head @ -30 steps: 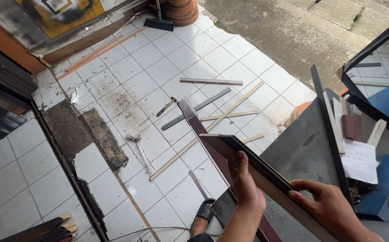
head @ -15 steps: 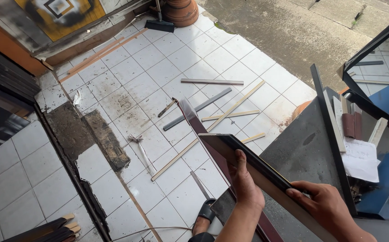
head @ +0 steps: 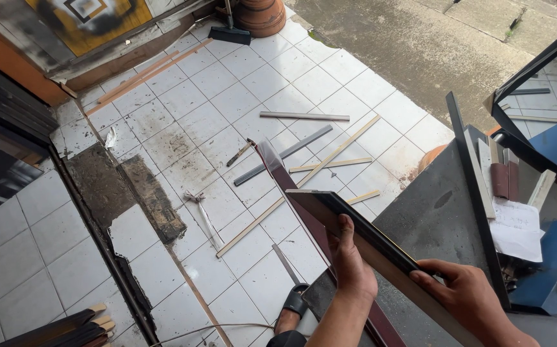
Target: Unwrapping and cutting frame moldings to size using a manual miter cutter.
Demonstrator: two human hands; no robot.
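Note:
I hold a long flat dark strip of frame moulding [head: 330, 209] with a pale edge; it runs from the lower right up to a cut end over the tiled floor. My left hand [head: 350, 263] grips it from the left side, fingers curled over its upper edge. My right hand [head: 468, 299] clasps it lower down at the bottom right. A maroon moulding strip [head: 291, 193] lies slanted beneath it. My sandalled foot [head: 291, 308] shows below.
Several wooden slats [head: 304, 180] and a grey metal bar [head: 283, 155] lie scattered on the white tiled floor [head: 227, 90]. A grey work surface [head: 433, 218] at right carries papers [head: 516, 228], a black strip [head: 474, 193]. A clay pot [head: 259, 14], a brush [head: 229, 32] stand far back.
The view has shifted slightly. Both hands keep their hold on the strip, which stays almost in the same place.

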